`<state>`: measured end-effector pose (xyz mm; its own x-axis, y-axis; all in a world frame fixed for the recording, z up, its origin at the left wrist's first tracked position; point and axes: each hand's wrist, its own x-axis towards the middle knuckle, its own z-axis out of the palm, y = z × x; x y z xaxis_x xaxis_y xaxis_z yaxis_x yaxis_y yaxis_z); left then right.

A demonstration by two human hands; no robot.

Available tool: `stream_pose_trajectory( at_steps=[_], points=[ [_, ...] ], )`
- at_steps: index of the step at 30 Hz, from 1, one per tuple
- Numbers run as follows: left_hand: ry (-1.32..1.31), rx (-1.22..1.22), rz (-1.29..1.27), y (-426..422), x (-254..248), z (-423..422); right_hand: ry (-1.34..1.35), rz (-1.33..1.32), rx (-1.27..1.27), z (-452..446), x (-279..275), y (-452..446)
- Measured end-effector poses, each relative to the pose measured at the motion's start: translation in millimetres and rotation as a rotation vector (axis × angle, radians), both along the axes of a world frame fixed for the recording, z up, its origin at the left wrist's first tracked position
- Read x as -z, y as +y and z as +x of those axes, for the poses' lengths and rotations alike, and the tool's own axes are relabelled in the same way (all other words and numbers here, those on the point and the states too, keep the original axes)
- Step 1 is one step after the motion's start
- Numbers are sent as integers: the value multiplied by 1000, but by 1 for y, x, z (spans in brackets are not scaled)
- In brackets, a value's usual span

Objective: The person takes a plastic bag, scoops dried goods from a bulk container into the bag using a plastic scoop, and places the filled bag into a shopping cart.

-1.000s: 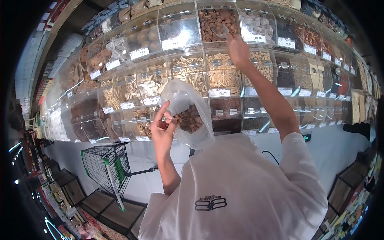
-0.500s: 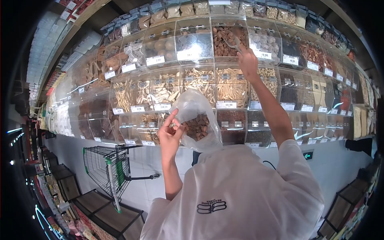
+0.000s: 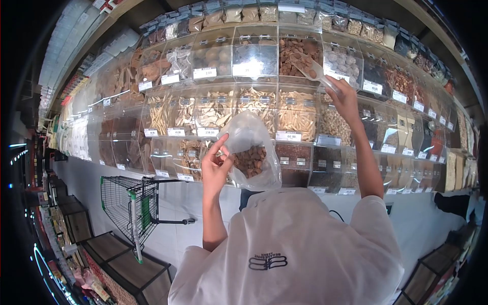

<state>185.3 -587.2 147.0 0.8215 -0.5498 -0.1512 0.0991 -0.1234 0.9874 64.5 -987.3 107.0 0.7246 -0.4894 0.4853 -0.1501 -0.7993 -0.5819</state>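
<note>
My left hand (image 3: 215, 166) pinches the edge of a clear plastic bag (image 3: 270, 152), its mouth gaping. Inside the bag lies a pile of brown, nut-like dried pieces (image 3: 250, 160). In my right hand (image 3: 346, 98) is a clear plastic scoop (image 3: 316, 71), held by its handle with the fingers closed. The scoop is tilted at the front right of an open bin of similar brown pieces (image 3: 299, 50); a few pieces seem to be in it, though I cannot tell how many.
Rows of clear bins with price tags surround my hands, among them pale dried strips (image 3: 296, 109) below the brown bin and whitish round pieces (image 3: 341, 60) to its right. Packed bags (image 3: 249, 13) line the top shelf. A shopping cart (image 3: 133, 203) stands at lower left.
My right hand has drawn back toward me and to the right, bringing the scoop to the bin's front edge. My left hand keeps its hold on the bag. The view has shifted slightly.
</note>
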Motion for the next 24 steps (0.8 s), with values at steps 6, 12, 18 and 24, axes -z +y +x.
stream_pose_trajectory(
  at_steps=[6,12,18,24],
  points=[
    [9,4,-21,1,4,4,166,177,-332,-31,-74,36],
    [5,5,-45,2,8,8,359,-93,-598,-18,-117,100],
    [9,2,-30,1,4,6,160,-698,-693,1,-101,152],
    [3,-33,-42,7,7,7,300,-670,-237,-5,-127,102]
  ],
)
